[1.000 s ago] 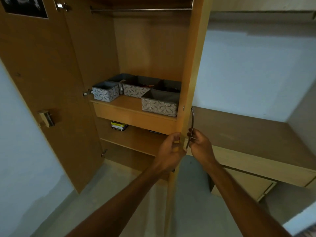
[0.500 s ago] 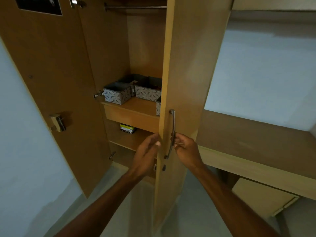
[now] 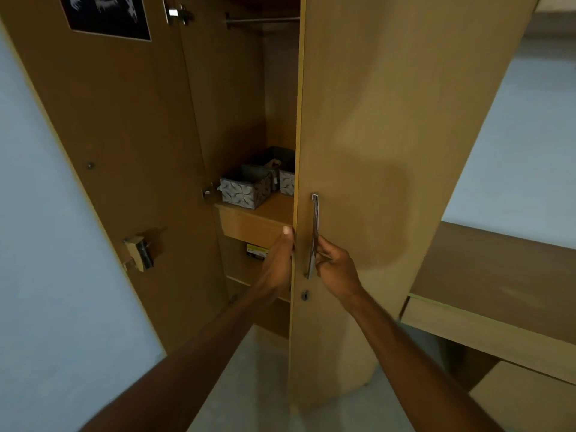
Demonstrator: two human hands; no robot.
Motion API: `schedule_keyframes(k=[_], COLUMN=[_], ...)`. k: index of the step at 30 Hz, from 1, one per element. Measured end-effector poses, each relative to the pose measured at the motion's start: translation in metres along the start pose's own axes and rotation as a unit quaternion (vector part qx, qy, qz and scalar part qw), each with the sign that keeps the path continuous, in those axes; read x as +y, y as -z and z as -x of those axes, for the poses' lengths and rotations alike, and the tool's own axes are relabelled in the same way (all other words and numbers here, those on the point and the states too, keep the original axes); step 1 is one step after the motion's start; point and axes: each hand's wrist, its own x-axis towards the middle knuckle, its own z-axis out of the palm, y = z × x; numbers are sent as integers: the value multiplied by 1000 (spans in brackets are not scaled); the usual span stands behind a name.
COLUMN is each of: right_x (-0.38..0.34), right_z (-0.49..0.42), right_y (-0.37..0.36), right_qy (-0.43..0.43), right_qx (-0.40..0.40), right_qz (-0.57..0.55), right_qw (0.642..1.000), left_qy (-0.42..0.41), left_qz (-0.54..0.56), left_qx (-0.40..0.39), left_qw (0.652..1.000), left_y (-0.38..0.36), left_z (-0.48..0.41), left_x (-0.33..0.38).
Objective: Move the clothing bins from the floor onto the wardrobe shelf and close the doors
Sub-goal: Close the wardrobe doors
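With the clothing bins (image 3: 246, 190) already up on the wardrobe shelf (image 3: 271, 210), the right hand (image 3: 338, 269) pinches the door's metal handle (image 3: 314, 235) while the left hand (image 3: 279, 263) curls round the right door (image 3: 374, 182) edge, steadying its swing shut.

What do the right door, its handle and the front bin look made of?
Right door: probably laminated board, with a flat, matte tan face and a paler edge strip. Handle: likely metal, a slim bar with silvery glints. Front bin: seemingly fabric, with soft grey patterned walls and a dark lining.
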Motion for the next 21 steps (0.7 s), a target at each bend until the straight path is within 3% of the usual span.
schedule_keyframes(k=[21], right_x=[34], right_z=[-189], right_y=[-40], right_qy=[-16], right_qx=[9], right_qz=[-1], right_qw=[1000], left_qy=[23], left_qz=[9], left_qx=[-58], left_qw=[998], left_y=[46], left_z=[-201], left_x=[-37])
